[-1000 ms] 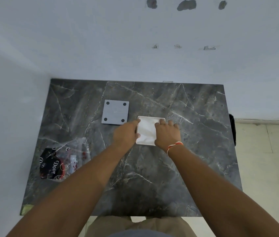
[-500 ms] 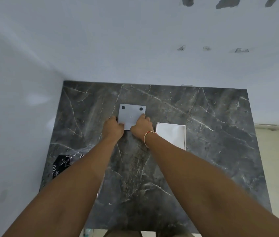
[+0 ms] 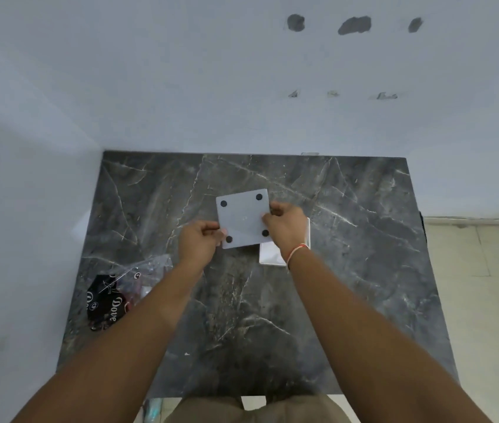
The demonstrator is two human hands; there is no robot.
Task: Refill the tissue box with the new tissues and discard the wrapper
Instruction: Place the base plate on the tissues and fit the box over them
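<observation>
base plate: grey square base plate (image 3: 243, 219) with four dark feet is now lifted off the counter (image 3: 349, 285), tilted, feet side up toward the camera
left hand: left hand (image 3: 201, 242) pinches the plate's near-left corner, grip closed on it
right hand: right hand (image 3: 285, 225) pinches the right edge, grip closed on the plate too
tissue box: white tissue box (image 3: 272, 256) sits on the counter just right of and below the plate, open side up, mostly hidden behind the right wrist; white fill inside looks like the new tissues, can't confirm from this angle
wrapper: clear wrapper (image 3: 126, 288) with dark print lies on the counter at the left edge, well apart from both hands, untouched
change vs 0.5 s ago: plate was flat on the counter with both hands at its near edge; now it is up in the air and shifted right, partly overlapping the box
change vs 1.0 s ago: both hands were on the box, plate lay alone to its left
meaning: looks like loading is done and the closing step has started, plate likely goes onto the box next
remaining: seat the plate, flip the box, bin the wrapper
risk: plate is rotated relative to the box, needs squaring before pressing on
</observation>
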